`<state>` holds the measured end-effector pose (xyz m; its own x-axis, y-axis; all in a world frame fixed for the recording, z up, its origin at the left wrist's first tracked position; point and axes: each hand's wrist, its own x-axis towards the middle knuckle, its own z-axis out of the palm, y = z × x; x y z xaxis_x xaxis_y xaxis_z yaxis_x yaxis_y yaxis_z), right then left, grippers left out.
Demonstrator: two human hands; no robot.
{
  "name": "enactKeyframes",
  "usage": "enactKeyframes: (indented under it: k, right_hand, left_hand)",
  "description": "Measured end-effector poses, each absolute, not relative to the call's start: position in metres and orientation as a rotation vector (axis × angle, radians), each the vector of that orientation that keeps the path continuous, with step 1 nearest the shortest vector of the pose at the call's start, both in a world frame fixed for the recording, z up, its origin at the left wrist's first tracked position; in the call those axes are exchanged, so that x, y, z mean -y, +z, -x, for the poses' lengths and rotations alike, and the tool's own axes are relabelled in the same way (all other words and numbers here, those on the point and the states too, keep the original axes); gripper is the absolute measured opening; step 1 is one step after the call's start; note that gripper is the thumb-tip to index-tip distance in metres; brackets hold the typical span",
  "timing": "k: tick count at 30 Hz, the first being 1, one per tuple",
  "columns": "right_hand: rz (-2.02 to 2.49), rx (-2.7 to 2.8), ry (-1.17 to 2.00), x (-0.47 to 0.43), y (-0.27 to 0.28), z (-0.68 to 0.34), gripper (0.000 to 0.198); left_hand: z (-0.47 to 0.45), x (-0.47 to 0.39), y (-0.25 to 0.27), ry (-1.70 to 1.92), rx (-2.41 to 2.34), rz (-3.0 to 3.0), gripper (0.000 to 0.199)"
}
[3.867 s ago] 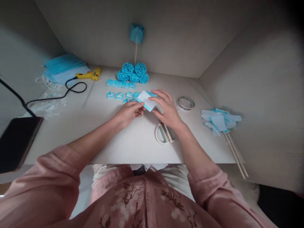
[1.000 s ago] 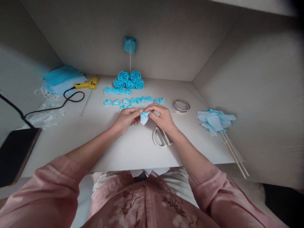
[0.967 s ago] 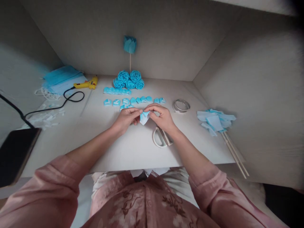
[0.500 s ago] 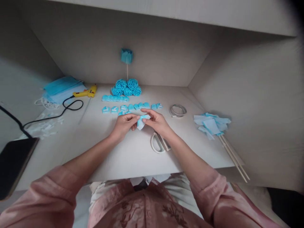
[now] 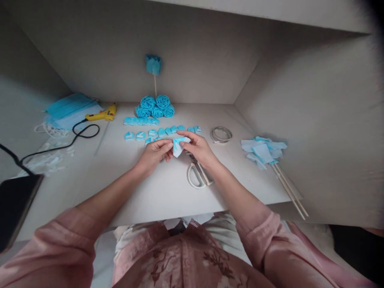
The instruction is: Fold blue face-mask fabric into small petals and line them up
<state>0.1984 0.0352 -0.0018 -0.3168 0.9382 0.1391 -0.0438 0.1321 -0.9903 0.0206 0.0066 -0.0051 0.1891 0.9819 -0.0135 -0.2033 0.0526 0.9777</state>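
Observation:
Between my two hands is a small blue-and-white fabric piece, with a folded blue edge along its top. My left hand pinches its left side between thumb and fingers. On its right side, my right hand grips it with the thumb in front and the index finger stretched along the top. White-handled scissors lie on the table just below my right hand, their blades partly hidden by it. Beyond my fingers sit rows of small folded blue pieces and a longer overlapping blue strip.
Several blue fabric roses are stacked at the back, a blue flower on a stick behind them. To the left are face masks, a yellow glue gun, white scraps and a phone. A wire coil and stick-mounted strips lie right.
The fabric piece has turned slightly in my fingers, and its folded blue edge shows more. The whole view has shifted a little, so the table things appear further up and left.

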Motion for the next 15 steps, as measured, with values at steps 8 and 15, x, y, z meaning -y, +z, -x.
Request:
enactKeyframes:
  k: [8, 15]
  right_hand:
    - [0.886, 1.534, 1.331, -0.0334, -0.0008, -0.1965, 0.043]
    - [0.865, 1.576, 1.317, -0.0339, -0.0029, -0.1964, 0.043]
  left_hand:
    - [-0.0204, -0.0069, -0.0041, 1.152, -1.048, -1.186, 0.031]
    - [-0.0225, -0.0062, -0.0026, 1.163, -1.068, -1.204, 0.031]
